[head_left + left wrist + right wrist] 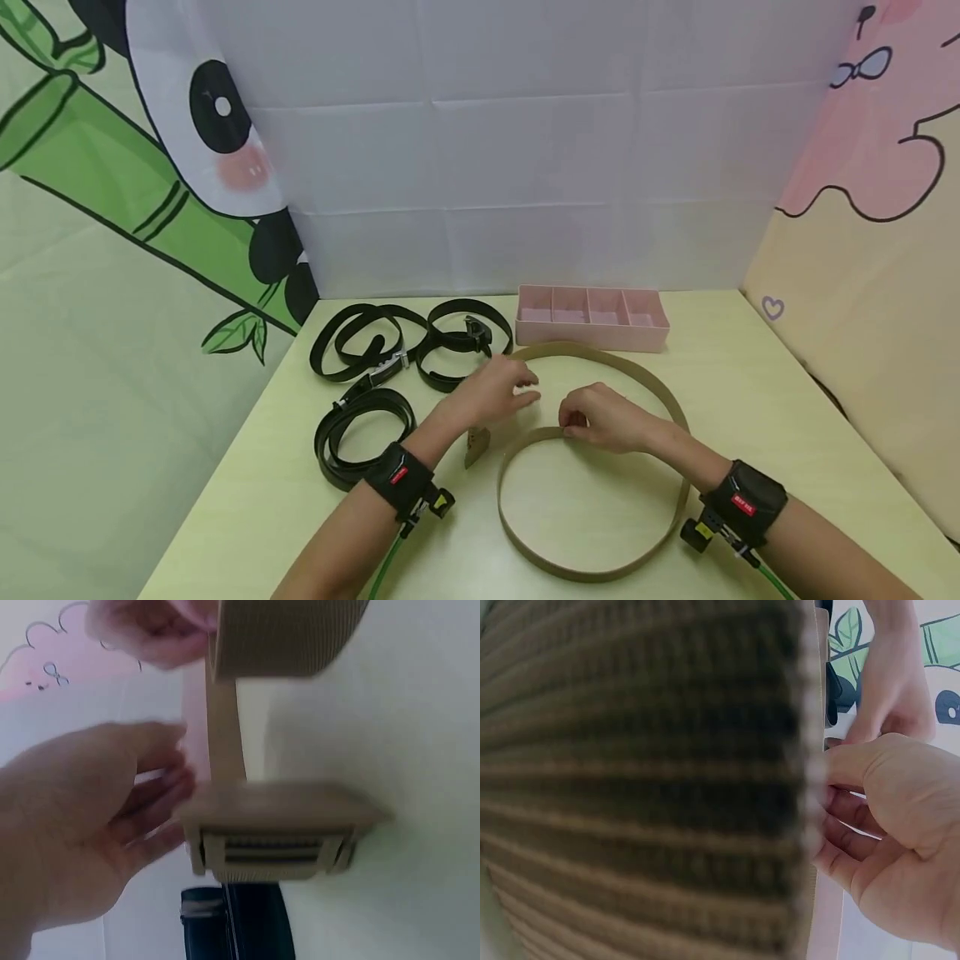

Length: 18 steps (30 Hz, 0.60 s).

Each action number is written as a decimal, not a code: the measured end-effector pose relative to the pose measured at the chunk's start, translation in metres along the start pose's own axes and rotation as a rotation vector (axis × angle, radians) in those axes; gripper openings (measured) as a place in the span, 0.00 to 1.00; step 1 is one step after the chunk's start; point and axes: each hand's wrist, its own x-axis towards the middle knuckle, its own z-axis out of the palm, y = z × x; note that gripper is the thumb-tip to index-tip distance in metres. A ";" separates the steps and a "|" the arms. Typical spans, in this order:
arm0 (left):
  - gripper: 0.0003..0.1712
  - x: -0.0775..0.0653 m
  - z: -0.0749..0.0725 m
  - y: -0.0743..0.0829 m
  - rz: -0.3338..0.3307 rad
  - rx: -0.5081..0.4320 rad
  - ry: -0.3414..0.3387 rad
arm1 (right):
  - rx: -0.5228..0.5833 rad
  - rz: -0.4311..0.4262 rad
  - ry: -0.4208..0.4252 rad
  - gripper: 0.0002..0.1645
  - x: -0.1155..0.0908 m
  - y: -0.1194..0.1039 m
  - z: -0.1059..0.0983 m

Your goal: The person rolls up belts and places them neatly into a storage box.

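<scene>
A tan ribbed belt (592, 575) stands on edge on the table in a wide double loop. My right hand (609, 417) pinches its free end between thumb and fingers, inside the larger loop. Close to the lens in the right wrist view, the ribbed strap (645, 780) covers much of the frame. My left hand (495, 390) hovers at the left of the loop, fingers loosely bent with nothing between them. Just below it is the belt's tan buckle (477, 446). In the left wrist view that buckle (274, 855) is blurred, right beside the fingertips.
Black belts lie coiled at the left: one with a silver buckle (390, 367), another in a round loop (442, 385), and a lower coil (330, 454) near my left forearm. A pink tray (592, 337) with several compartments stands at the back, behind the tan loop.
</scene>
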 end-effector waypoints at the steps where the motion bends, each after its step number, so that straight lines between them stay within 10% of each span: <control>1: 0.06 0.002 -0.001 -0.007 -0.040 0.050 0.038 | -0.005 -0.006 0.001 0.09 0.000 0.000 0.000; 8: 0.13 0.023 0.039 -0.081 -0.308 0.215 0.090 | -0.027 -0.014 0.008 0.09 0.002 -0.002 0.003; 18: 0.29 0.007 0.005 -0.045 -0.336 0.201 0.090 | -0.090 0.020 0.055 0.09 0.000 0.005 -0.005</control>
